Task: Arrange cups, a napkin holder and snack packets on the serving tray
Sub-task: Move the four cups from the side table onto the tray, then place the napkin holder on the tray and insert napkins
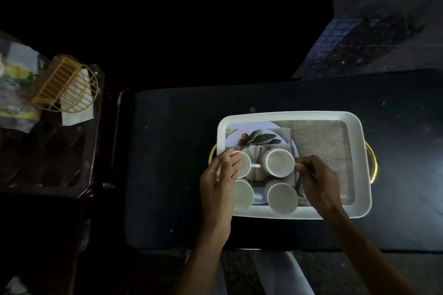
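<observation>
Both forearms reach in from six o'clock, and the hands work over the left half of the tray [359, 141], which sits on the dark tabletop [172, 175]. Four white cups stand there in a square: far-right cup [280, 162], far-left cup [243, 166], near-left cup [242, 194] and near-right cup [282, 197]. The left hand [219, 182] curls round the far-left cup from nine o'clock, its fingers [231, 157] bent over the rim and apparently closed on it, though the contact under the palm is hidden. The right hand [316, 182] comes at the far-right cup from three o'clock; its fingers are pinched together just beside the cup wall, probably on the handle, but that I cannot tell for certain.

Judging by their look, the cups are glazed ceramic: stiff, light enough for one hand, smooth and liable to chip if knocked together. They stand close, so each wants taking by its handle or across the rim and setting down gently.

The tray's right half, printed like woven cloth, is bare. At ten o'clock, well apart on a side stand [60, 163], lies the yellow wire napkin holder [64, 90] tipped over on a napkin [76, 112], with packets [14, 93] beside it. I judge these are yet to be brought across.
</observation>
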`<state>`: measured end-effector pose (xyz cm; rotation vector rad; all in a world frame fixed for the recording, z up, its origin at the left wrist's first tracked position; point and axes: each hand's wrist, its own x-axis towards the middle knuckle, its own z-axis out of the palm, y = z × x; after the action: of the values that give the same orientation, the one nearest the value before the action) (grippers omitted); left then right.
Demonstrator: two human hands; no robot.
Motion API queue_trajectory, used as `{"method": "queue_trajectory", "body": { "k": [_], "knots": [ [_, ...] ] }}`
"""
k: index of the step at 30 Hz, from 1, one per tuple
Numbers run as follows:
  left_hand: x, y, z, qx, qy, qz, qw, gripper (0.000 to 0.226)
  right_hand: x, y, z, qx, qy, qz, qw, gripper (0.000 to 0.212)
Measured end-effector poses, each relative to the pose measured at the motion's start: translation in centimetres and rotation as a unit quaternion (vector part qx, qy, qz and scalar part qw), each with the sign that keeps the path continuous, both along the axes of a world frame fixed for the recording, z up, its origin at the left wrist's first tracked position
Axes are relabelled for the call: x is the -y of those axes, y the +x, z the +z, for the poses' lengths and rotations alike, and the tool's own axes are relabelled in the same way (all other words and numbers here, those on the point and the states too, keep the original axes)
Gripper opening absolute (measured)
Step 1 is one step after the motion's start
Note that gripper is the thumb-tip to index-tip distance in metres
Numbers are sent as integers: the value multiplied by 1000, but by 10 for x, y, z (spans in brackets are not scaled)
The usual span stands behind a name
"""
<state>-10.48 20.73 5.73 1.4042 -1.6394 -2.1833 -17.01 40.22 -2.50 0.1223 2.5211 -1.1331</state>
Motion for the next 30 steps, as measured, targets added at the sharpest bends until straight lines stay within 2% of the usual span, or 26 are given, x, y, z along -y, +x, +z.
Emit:
{"method": "queue_trajectory", "body": {
  "k": [5,9,12,15,18,20,23,25,27,30],
  "knots": [
    [14,7,4,-1,5,26,1000,31,5,1,1,2,22,1,1000,10],
    [32,16,12,-15,-23,26,999,25,2,1,5,-5,58,54,997,17],
    [53,26,21,-15,-48,28,998,30,4,1,19,22,68,59,996,26],
    [81,43,26,-2,-119,17,993,28,29,0,39,-26,102,76,991,54],
    [116,61,29,8,-228,-9,974,33,80,7,65,-109,116,142,977,57],
    [143,72,31,15,-311,-45,949,39,120,13,79,-156,107,195,962,58],
    [190,84,31,41,-419,-106,901,47,186,20,89,-170,129,265,940,76],
    [225,89,28,54,-500,-148,852,52,229,24,89,-180,155,295,926,84],
    [264,88,22,69,-580,-197,787,57,270,27,85,-204,170,317,911,87],
    [320,77,17,129,-629,-265,720,62,328,29,75,-231,192,345,889,88]
  ]
}}
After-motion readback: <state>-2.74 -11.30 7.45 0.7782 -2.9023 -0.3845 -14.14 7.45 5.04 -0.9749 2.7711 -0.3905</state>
